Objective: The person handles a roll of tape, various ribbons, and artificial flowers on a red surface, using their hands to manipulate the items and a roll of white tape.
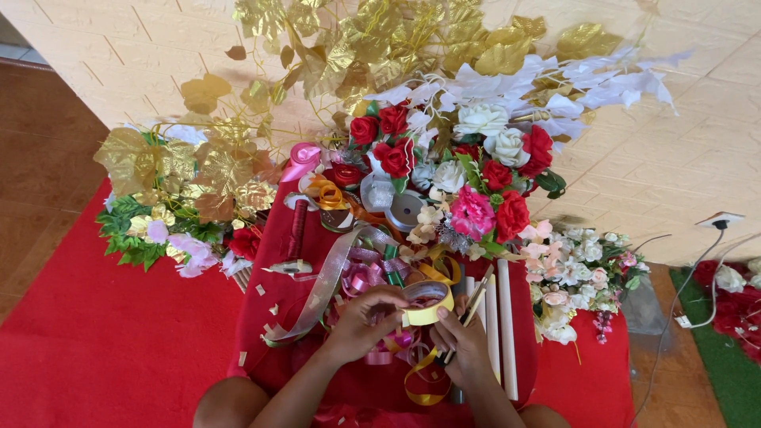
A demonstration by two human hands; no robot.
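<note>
**Yellow tape roll held between two hands over a ribbon-strewn red table**

Yellow tape roll [426, 303] sits low in the middle of the head view, above the red cloth of the table [273, 261], held up between both hands. The left hand [361, 321] curls its fingers around the roll's left side, thumb and fingertips pinching the rim. The right hand [464, 341] touches the roll's lower right edge with its fingertips while also clasping a thin pair of scissors [473, 305], whose blades point up and to the right. Both hands are closed in a grip, neither one loose.

Just right of the hands lie three pale rods [505, 325], side by side and roughly parallel. A loop of gold ribbon [424, 388] curls beneath the hands, and a silver ribbon [321, 293] trails from the tangle toward the left. A dark red spool [298, 226] stands near the table's left side, with one pink ribbon roll [304, 156] beyond it.

Behind the table, a bouquet of red roses [395, 154] mixes with white flowers, and gold leaves [380, 43] spread across the top. A second cluster of gold foliage with green leaves [131, 234] lies to the left. Small pale blossoms [575, 265] are heaped on the right. How many loose ribbon curls are in the central tangle cannot be counted.
</note>
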